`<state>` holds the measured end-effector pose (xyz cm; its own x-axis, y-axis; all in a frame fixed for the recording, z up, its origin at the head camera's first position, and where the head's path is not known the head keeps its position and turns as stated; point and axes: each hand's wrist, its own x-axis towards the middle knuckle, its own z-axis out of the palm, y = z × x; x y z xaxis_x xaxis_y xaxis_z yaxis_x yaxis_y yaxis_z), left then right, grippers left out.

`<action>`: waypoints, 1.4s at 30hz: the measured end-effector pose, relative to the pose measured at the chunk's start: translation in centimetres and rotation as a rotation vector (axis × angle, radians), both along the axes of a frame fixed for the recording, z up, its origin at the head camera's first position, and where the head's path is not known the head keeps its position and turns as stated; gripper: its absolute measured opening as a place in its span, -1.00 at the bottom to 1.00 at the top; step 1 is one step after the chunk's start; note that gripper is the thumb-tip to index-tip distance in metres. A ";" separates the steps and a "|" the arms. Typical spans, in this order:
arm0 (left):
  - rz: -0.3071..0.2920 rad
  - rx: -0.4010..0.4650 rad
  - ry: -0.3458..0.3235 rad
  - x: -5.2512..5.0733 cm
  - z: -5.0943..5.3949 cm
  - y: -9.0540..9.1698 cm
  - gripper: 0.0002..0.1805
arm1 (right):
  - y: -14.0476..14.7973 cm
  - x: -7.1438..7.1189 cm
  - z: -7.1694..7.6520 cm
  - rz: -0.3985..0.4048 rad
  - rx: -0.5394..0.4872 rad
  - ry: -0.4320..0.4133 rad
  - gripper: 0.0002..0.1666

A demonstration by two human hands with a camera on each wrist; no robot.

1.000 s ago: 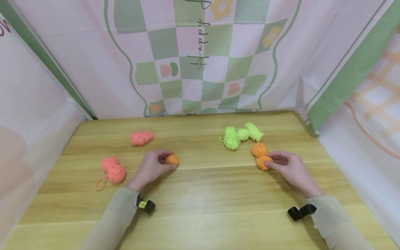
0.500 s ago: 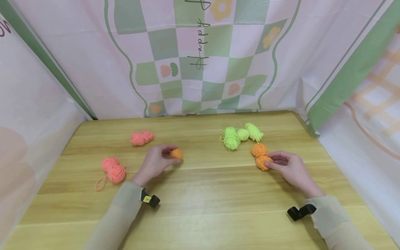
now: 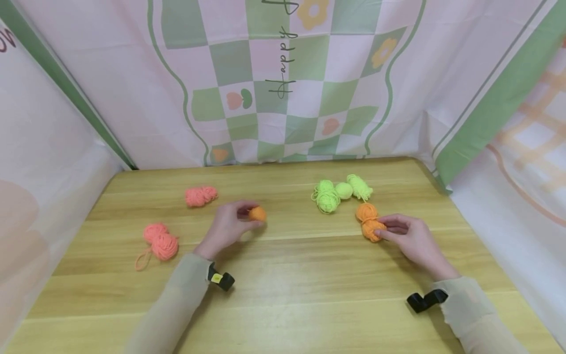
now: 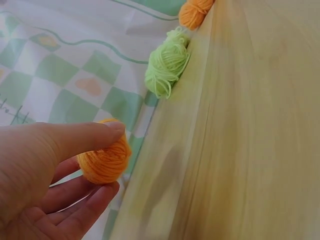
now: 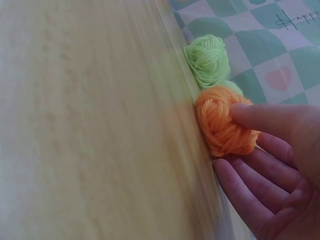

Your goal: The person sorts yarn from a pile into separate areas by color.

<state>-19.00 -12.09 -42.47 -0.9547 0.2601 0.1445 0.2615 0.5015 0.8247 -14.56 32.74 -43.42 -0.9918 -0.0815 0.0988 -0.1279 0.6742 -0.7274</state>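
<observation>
Between the thumb and fingers of my left hand (image 3: pixel 227 227) is a small orange yarn ball (image 4: pixel 105 159), held over the left-middle part of the table. My right hand (image 3: pixel 410 241) pinches the near one of two orange yarn balls on the right, an orange ball (image 5: pixel 227 122) with thick strands. The other orange yarn ball (image 3: pixel 366 213) touches it on the far side. Just beyond them lie light green yarn balls: a larger loose one (image 3: pixel 326 197), a small round one (image 3: pixel 344 190) and an oblong one (image 3: pixel 359 187), side by side.
Pink yarn balls (image 3: pixel 161 242) lie at the left of the wooden table (image 3: pixel 283 305), one with a loose loop. Another pink yarn bundle (image 3: pixel 201 196) sits farther back. A checkered curtain (image 3: pixel 287 88) hangs behind the table's back edge.
My left hand has moved right and slightly away from me, carrying the small orange yarn ball. My right hand and the yarn on the table have stayed in place.
</observation>
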 end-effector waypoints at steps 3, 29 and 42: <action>-0.012 0.012 0.008 -0.2 -0.3 0.8 -0.48 | 0.0 0.0 0.0 -0.001 -0.002 0.000 -0.51; -0.177 0.074 0.015 -0.9 -0.4 9.3 -0.49 | 0.2 -0.1 -0.1 0.006 -0.002 -0.009 -0.49; -0.233 0.104 0.010 -0.8 -0.7 11.8 -0.52 | 0.3 0.0 -0.1 0.014 -0.015 -0.030 -0.45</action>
<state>-19.75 -0.31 -43.12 -0.8689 0.4565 0.1915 0.3689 0.3390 0.8655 -14.61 33.09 -43.51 -0.9930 -0.0945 0.0703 -0.1154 0.6617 -0.7408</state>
